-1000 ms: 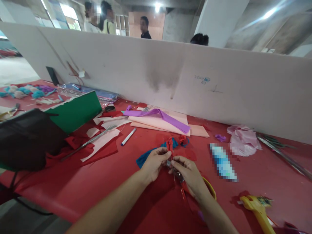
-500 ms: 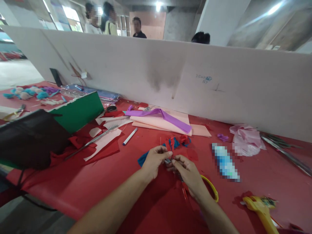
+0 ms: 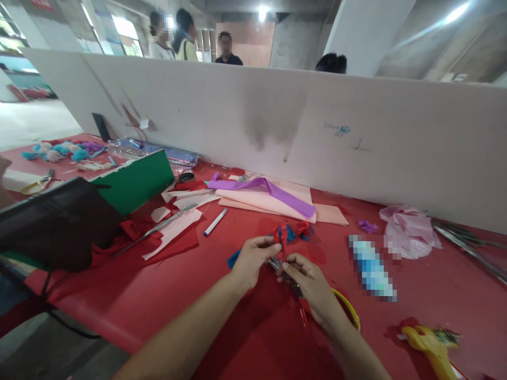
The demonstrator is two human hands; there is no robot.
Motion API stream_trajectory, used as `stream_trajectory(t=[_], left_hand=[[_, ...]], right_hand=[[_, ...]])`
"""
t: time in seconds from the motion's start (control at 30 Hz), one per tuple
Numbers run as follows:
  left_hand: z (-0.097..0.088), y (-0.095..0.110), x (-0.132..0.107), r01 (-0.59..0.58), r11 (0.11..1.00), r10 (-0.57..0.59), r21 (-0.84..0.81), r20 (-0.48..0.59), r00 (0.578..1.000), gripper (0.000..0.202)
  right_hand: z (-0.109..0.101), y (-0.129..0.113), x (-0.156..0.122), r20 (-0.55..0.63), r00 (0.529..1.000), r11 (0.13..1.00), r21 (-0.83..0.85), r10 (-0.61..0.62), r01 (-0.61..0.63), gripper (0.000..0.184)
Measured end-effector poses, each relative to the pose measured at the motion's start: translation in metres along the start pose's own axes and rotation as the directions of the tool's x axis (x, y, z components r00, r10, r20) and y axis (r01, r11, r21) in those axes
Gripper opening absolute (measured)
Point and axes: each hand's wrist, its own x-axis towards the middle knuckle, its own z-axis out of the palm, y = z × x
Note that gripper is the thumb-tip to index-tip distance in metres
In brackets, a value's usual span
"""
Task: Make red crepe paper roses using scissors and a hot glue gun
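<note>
My left hand pinches a narrow red crumpled strip, which looks like crepe paper and stands up from between thumb and fingers. Just right of it, the fingertips of my right hand are closed at the strip's lower end; what they grip is too small to make out. Pliers with red handles show below and partly behind my right hand, their metal jaws between the two hands. Blue crumpled material lies behind my left hand. Partly hidden by my right forearm is a yellow ring.
Purple strip and peach sheets lie at the back. Left are a white marker, long scissors, paper scraps and a dark bag. Right are pink plastic and a yellow glue gun. A white partition stands behind.
The view has shifted slightly, so everything sits a little further right. My right fingertips have moved slightly against the red strip's base. Both hands stay closed close together.
</note>
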Motion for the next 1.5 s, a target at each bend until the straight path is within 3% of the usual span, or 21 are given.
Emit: stream_trajectory(t=[0.17, 0.43, 0.53, 0.63, 0.8, 0.93, 1.03, 1.13, 1.23, 1.3, 1.5], left_hand=[[-0.001, -0.002, -0.002, -0.143, 0.986, 0.136, 0.087, 0.080, 0.987, 0.018], [0.002, 0.002, -0.006, -0.341, 0.901, 0.310, 0.267, 0.153, 0.938, 0.010], [0.003, 0.000, -0.007, -0.327, 0.858, 0.305, 0.396, 0.118, 0.945, 0.009], [-0.001, -0.008, -0.003, -0.237, 0.839, 0.251, 0.489, 0.038, 0.967, 0.014], [-0.005, -0.015, 0.012, -0.212, 0.895, 0.188, 0.393, 0.098, 0.977, 0.017], [-0.005, -0.012, 0.009, -0.174, 0.920, 0.130, 0.351, 0.147, 0.981, 0.016], [-0.003, -0.012, 0.005, -0.099, 0.968, 0.054, 0.229, 0.197, 0.979, 0.014], [-0.002, -0.012, 0.004, 0.027, 0.997, -0.035, 0.068, 0.120, 0.992, 0.022], [-0.001, -0.010, 0.005, 0.105, 0.994, -0.106, 0.019, 0.025, 0.994, 0.032], [-0.001, -0.009, 0.004, 0.081, 0.997, -0.081, -0.005, -0.014, 0.997, 0.038], [-0.001, -0.006, 0.002, -0.029, 1.000, 0.030, -0.011, 0.091, 0.995, 0.040]], right_hand=[[0.002, 0.002, 0.001, -0.099, 0.995, 0.998, 0.056, -0.011, 0.017, 0.032], [0.002, 0.004, 0.003, -0.103, 0.991, 0.995, 0.050, -0.083, 0.089, 0.027], [0.003, 0.006, 0.003, -0.092, 0.989, 0.993, 0.015, -0.119, 0.120, 0.029], [0.006, 0.010, 0.002, -0.060, 0.984, 0.985, -0.054, -0.169, 0.166, 0.029], [0.008, 0.017, 0.008, -0.038, 0.957, 0.952, -0.116, -0.288, 0.282, 0.028], [0.007, 0.021, 0.009, -0.026, 0.961, 0.953, -0.134, -0.276, 0.270, 0.029], [0.002, 0.025, 0.011, 0.018, 0.969, 0.957, -0.155, -0.246, 0.246, 0.030], [-0.003, 0.024, 0.012, 0.034, 0.972, 0.947, -0.218, -0.233, 0.235, 0.031], [-0.006, 0.020, 0.010, 0.039, 0.976, 0.931, -0.292, -0.215, 0.217, 0.029], [-0.006, 0.016, 0.008, 0.045, 0.979, 0.923, -0.327, -0.198, 0.202, 0.028], [-0.004, 0.010, 0.004, 0.042, 0.984, 0.936, -0.303, -0.174, 0.179, 0.026]])
